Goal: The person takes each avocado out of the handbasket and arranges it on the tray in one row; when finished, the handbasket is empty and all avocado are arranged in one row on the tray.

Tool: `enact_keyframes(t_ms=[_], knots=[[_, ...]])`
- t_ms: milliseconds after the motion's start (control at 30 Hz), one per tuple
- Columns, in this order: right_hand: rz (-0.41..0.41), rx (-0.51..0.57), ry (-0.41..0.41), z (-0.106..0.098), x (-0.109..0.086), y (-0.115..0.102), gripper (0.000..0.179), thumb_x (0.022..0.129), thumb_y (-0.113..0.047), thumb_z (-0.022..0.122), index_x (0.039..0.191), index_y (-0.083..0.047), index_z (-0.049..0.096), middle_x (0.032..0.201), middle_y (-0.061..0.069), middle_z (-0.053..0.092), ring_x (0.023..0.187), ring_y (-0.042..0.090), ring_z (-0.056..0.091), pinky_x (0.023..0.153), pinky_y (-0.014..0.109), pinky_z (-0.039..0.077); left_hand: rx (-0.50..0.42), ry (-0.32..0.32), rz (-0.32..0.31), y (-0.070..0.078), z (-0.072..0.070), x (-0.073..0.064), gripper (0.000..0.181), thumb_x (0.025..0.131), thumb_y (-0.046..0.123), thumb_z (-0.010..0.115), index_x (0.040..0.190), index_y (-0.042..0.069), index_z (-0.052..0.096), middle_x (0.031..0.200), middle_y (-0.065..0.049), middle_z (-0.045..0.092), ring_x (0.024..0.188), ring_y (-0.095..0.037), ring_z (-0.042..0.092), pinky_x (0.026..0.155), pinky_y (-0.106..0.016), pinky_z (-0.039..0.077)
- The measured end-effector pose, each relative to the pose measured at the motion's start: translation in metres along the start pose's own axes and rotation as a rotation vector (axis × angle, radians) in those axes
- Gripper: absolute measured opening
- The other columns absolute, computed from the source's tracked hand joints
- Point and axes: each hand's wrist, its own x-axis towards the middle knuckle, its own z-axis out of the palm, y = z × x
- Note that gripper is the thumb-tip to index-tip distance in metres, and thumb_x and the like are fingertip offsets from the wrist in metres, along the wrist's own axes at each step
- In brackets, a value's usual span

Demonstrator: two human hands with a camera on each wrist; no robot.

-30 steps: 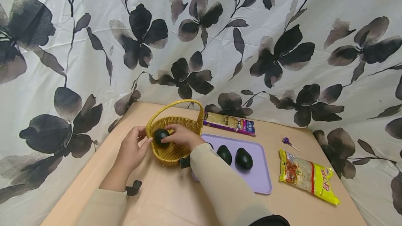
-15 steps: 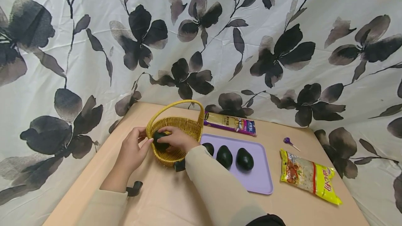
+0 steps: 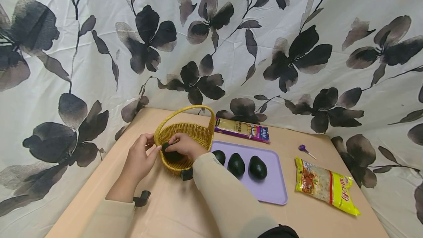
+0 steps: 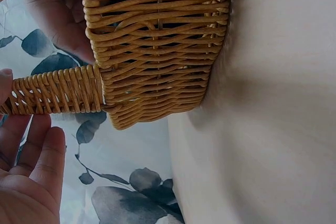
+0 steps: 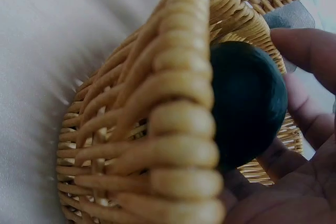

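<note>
A yellow wicker basket (image 3: 198,129) with an arched handle stands at the table's left. My left hand (image 3: 142,157) pinches the left foot of the basket's handle (image 4: 58,90) between thumb and fingers. Inside the basket, my right hand (image 3: 185,145) holds a dark green avocado (image 5: 244,103) from above, its fingers curled beside the fruit. The avocado's lower part is hidden by the basket's wall in the right wrist view. A lilac tray (image 3: 275,179) to the right carries several more avocados (image 3: 257,167), the leftmost partly covered by my right sleeve.
Behind the tray lies a long purple pasta packet (image 3: 242,129). Farther right are a purple lollipop (image 3: 305,151) and a yellow food bag (image 3: 325,184). A white floral cloth (image 3: 231,47) hangs behind the table (image 3: 165,208).
My right hand has sunk deeper into the basket with the avocado, and its forearm has shifted left, uncovering more of the tray's leftmost avocado. The left hand stays on the handle.
</note>
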Motion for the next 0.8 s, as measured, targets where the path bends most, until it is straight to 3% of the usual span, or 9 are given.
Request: enact_keyframes(t_ms=[133,400,800], knots=[[-0.002,-0.047,0.008,-0.002,0.001,0.001,0.028,0.083,-0.012,0.086,0.103,-0.009,0.066,0.099,0.004,0.063,0.091,0.022,0.066,0.085,0.044,0.063,-0.001,0.006,0.003,0.001,0.000,0.000,0.036,0.096,0.007,0.071,0.127,0.002,0.053,0.126,-0.014,0.061,0.117,-0.035,0.064,0.101,-0.051,0.058],[0.008,-0.074,-0.017,-0.005,-0.001,0.001,0.026,0.085,-0.017,0.084,0.106,-0.014,0.071,0.105,0.003,0.066,0.097,0.021,0.065,0.093,0.047,0.061,-0.005,-0.001,-0.004,0.002,0.001,0.000,0.035,0.097,0.007,0.070,0.127,0.002,0.053,0.127,-0.014,0.061,0.118,-0.036,0.064,0.102,-0.052,0.058],[0.032,-0.074,0.038,-0.013,-0.006,-0.008,0.024,0.087,-0.030,0.082,0.108,-0.021,0.073,0.114,0.003,0.067,0.102,0.024,0.066,0.087,0.052,0.064,0.008,-0.007,-0.009,0.001,0.001,-0.001,0.038,0.097,0.007,0.070,0.130,0.002,0.052,0.127,-0.014,0.061,0.119,-0.036,0.064,0.102,-0.053,0.058]])
